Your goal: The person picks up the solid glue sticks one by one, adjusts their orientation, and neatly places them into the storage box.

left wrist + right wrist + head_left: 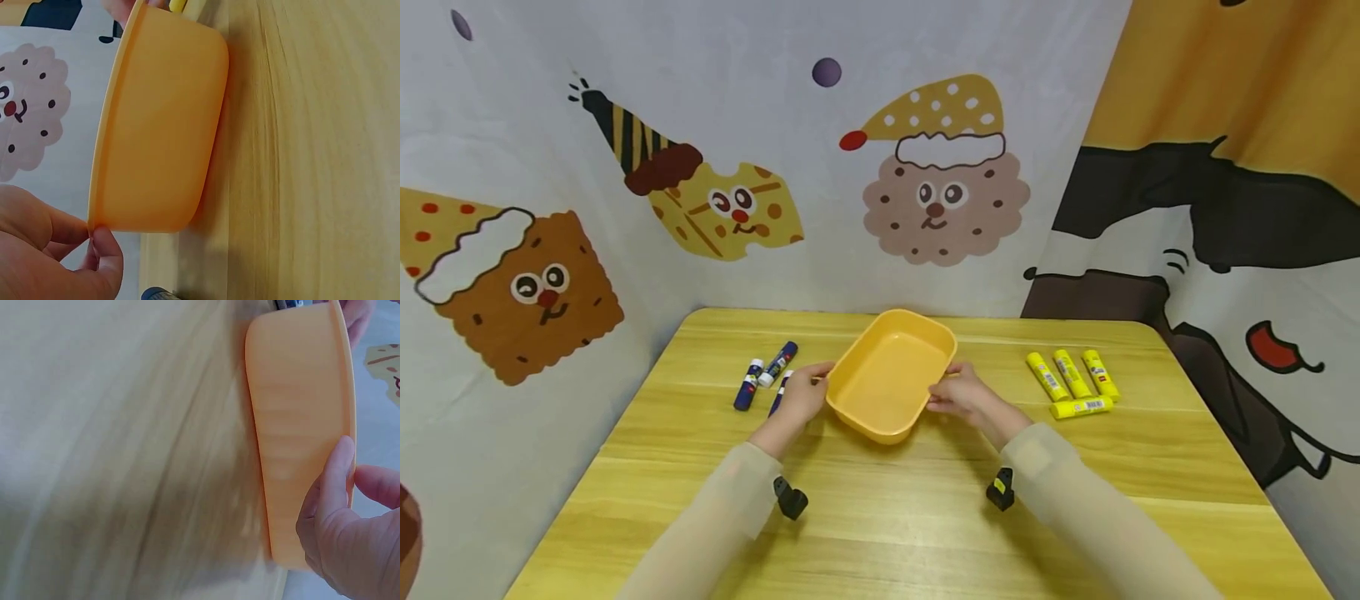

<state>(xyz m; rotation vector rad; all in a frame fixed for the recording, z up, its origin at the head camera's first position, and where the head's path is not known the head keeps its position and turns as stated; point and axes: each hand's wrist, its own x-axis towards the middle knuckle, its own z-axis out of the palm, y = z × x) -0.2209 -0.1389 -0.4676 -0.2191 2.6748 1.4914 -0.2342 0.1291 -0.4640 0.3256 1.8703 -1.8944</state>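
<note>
A yellow-orange plastic basin (889, 387) with rounded corners stands turned at an angle near the middle of the table, with nothing inside. My left hand (801, 397) pinches its rim at the left; in the left wrist view thumb and fingers of that hand (59, 259) meet at a corner of the rim. On the opposite side my right hand (964, 395) grips the rim, and in the right wrist view its fingers (335, 469) lie along the outer wall. Whether the basin's base fully touches the table I cannot tell.
Three blue glue sticks (748, 385) lie left of the basin, one partly hidden by my left hand. Several yellow glue sticks (1081, 407) are grouped at the right of the wooden table (895, 517). A printed cloth (737, 50) hangs behind the table.
</note>
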